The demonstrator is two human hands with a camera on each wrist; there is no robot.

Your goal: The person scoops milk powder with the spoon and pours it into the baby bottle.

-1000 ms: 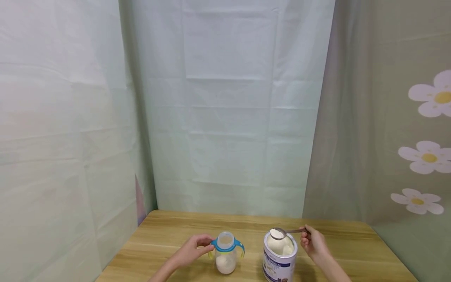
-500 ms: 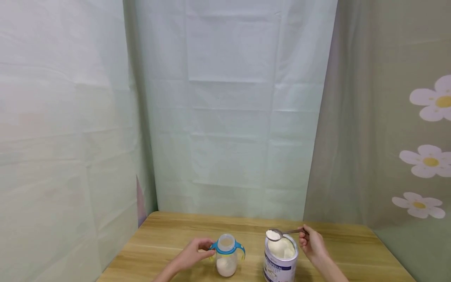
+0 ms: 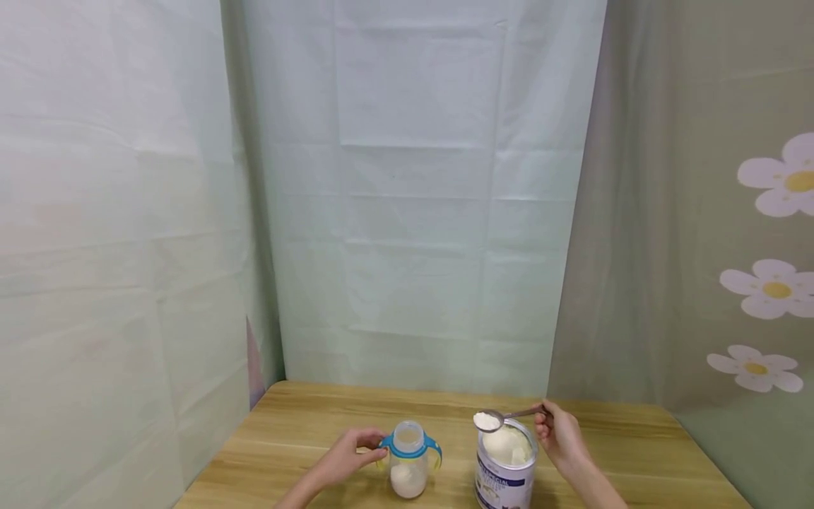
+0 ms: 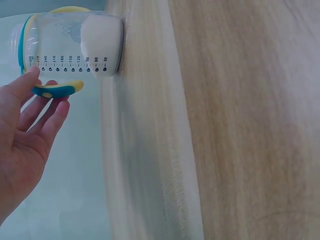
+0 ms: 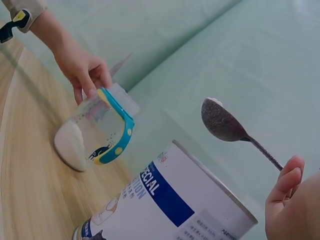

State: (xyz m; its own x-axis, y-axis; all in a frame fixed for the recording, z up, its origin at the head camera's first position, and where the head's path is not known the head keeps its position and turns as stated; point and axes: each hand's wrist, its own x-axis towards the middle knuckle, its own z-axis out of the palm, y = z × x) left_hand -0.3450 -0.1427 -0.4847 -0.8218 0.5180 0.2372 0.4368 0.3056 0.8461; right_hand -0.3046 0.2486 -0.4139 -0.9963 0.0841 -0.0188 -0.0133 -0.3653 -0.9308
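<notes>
A clear baby bottle [image 3: 408, 472] with a blue and yellow two-handled collar stands upright, uncapped, with white powder in its lower part. My left hand [image 3: 348, 456] holds the bottle's left handle [image 4: 59, 90] between thumb and fingers. To the right is a milk powder can [image 3: 504, 483], its top off and pale powder [image 3: 506, 447] visible inside. My right hand [image 3: 562, 440] pinches the handle of a dark metal spoon [image 5: 223, 122]. Heaped with white powder, the spoon's bowl is above the can's left rim, apart from it in the right wrist view.
Both containers stand on a wood-grain table [image 3: 318, 410]. Pale cloth [image 3: 413, 247] hangs behind the table and along its left side, and a greenish cloth with printed white flowers [image 3: 755, 367] hangs at the right.
The loaded spoon has moved left, from over the can's opening to its left rim, with the right hand following slightly. The left hand and bottle have stayed nearly in place.
</notes>
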